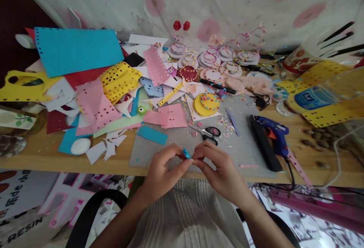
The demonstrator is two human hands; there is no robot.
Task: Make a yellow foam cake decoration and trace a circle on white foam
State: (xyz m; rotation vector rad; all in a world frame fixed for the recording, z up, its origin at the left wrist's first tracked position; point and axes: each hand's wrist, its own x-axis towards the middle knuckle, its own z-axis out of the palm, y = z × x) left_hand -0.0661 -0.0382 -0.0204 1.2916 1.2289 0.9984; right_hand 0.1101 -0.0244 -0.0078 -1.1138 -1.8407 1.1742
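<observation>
One small blue piece (186, 153) is held above the front edge of one grey mat (241, 153), with two hands brought together around it. It is gripped between the thumb and forefinger of the left hand (166, 169), while the fingertips of the right hand (216, 167) are pinched together at its lower end. One flat blue rectangle (152, 135) is laid on the mat ahead of the left hand. One pair of scissors (206, 137) is placed ahead of the right hand, and one purple stick (232, 122) is set beyond it. One yellow round piece (197, 110) is rested on a white card, its upper tier edged with coloured dots. To the right, one blue glue gun (277, 128) is laid just beside one long black block (263, 142). One large blue sheet (79, 51) is propped on the paper heap at the left of the counter (119, 157). Three dark handles (338, 32) are stood in one tub (303, 56), behind one plastic bottle (324, 94).
</observation>
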